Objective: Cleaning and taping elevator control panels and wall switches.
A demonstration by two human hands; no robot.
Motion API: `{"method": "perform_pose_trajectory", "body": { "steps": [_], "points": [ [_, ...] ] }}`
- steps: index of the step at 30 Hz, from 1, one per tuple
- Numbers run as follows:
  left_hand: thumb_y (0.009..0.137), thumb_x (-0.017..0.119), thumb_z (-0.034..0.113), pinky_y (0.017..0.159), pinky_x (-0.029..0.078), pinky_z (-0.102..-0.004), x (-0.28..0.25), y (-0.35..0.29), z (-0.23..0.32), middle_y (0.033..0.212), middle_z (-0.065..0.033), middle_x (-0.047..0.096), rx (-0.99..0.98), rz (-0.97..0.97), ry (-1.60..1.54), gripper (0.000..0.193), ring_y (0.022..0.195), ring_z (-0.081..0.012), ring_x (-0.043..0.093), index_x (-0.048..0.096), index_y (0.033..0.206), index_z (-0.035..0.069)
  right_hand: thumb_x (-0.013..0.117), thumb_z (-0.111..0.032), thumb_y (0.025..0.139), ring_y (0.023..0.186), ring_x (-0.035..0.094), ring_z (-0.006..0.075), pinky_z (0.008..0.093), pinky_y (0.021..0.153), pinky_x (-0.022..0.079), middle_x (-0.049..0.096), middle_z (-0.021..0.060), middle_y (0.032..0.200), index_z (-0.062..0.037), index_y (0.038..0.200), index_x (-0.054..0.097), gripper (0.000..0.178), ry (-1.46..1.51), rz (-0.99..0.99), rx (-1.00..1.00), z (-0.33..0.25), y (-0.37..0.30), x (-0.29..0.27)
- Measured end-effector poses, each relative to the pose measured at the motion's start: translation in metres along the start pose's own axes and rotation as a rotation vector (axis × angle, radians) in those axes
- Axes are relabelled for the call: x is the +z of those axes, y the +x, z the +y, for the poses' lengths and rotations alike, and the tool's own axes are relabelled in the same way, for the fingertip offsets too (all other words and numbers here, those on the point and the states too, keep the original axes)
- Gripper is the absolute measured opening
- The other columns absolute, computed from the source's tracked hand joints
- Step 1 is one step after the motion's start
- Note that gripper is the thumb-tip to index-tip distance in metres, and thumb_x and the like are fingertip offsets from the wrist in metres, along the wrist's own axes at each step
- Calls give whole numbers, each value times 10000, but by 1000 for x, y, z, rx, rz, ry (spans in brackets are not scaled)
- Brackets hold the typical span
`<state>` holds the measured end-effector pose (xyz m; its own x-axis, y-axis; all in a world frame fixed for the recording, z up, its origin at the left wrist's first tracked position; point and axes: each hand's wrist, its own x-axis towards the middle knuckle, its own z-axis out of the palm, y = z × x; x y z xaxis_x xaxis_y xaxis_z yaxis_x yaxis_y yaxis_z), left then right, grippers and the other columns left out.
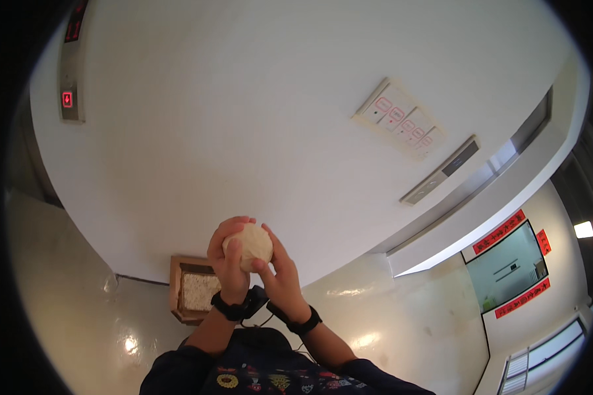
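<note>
A round, cream-coloured ball [254,247] with a slightly uneven, dough-like surface is held up in front of me between both hands. I cannot tell what it is made of. My left hand [228,263] wraps round its left side, with the thumb lying across the near face. From the right, the fingers of my right hand [282,273] curve round the ball, and that thumb presses its lower edge. A black band with a small device circles each wrist.
Below and left of my hands, a brown box [176,289] holding pale granular stuff stands on the shiny floor [79,283] against the white wall [230,118]. Elevator panels [71,79] are on that wall. At the right is a glass door [507,266] framed by red banners.
</note>
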<state>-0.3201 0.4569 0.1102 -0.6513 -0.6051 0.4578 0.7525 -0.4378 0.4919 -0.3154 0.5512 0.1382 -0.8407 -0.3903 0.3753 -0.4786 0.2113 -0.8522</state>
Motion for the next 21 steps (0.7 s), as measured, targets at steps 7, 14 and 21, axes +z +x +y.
{"method": "perform_pose_trajectory", "body": {
  "steps": [7,14,21],
  "points": [
    [890,405,241,893,417,-378,6,1,8,1112,-159,525,70,-51,11,297,1035,-275,518,506,1046,8,576,-281,845,1209,395,319,366,979,329,383,228,1303,-17,1376,202,701,115,35,-98,0,2,8],
    [845,503,378,986,335,-370,19,1,17,1281,-181,448,-57,-280,177,523,1194,-281,421,478,1185,-18,640,-275,777,1104,465,307,394,883,418,454,203,1198,-34,1128,461,462,123,275,-442,-3,9,-14],
    [750,557,209,948,379,-445,23,1,25,1217,-197,504,313,-451,379,368,1157,-368,459,594,1047,-5,541,-357,854,1016,534,269,341,832,436,539,189,1120,18,985,568,398,268,210,-375,-16,-3,-14]
  ]
}}
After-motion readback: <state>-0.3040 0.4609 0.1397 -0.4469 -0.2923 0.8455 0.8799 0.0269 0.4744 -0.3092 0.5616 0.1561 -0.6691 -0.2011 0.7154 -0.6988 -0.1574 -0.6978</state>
